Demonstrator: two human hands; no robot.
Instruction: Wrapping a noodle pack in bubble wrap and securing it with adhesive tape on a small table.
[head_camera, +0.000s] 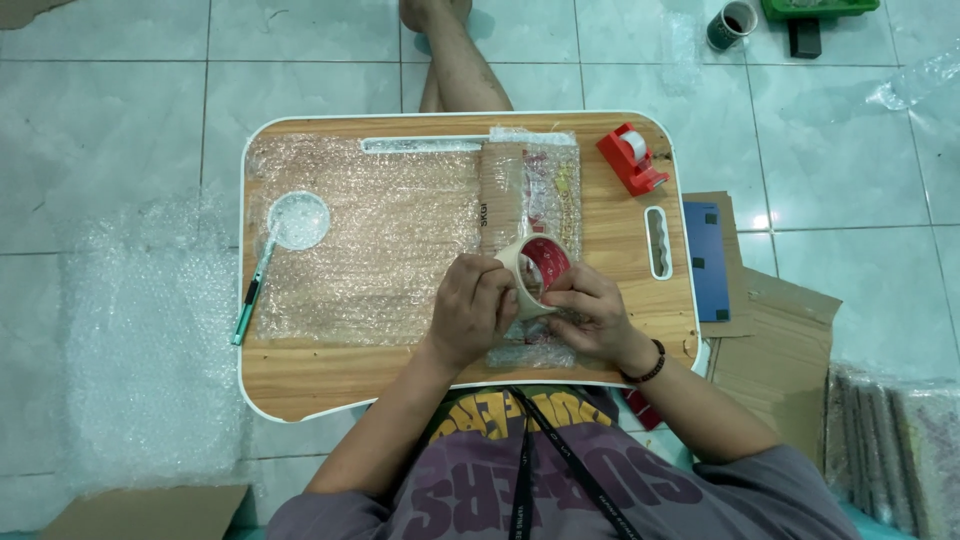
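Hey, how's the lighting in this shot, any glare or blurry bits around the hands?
Head view: even, bright overhead light with soft shadows; white glare spots on the glossy pale green floor tiles and a sheen on the clear bubble wrap sheet over the wooden lap tray. The left hand, right hand and the roll of packing tape they hold look sharp; the frame edges bend slightly.

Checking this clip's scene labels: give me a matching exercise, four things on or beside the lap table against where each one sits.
Things:
1. tape roll
2. red tape dispenser
3. green utility knife
4. cardboard sheets

Places:
A. on the floor, right of the lap table
B. at the table's left edge, below the round recess
C. held between the left hand and right hand
D. top right corner of the table

Pairs: 1-C, 2-D, 3-B, 4-A
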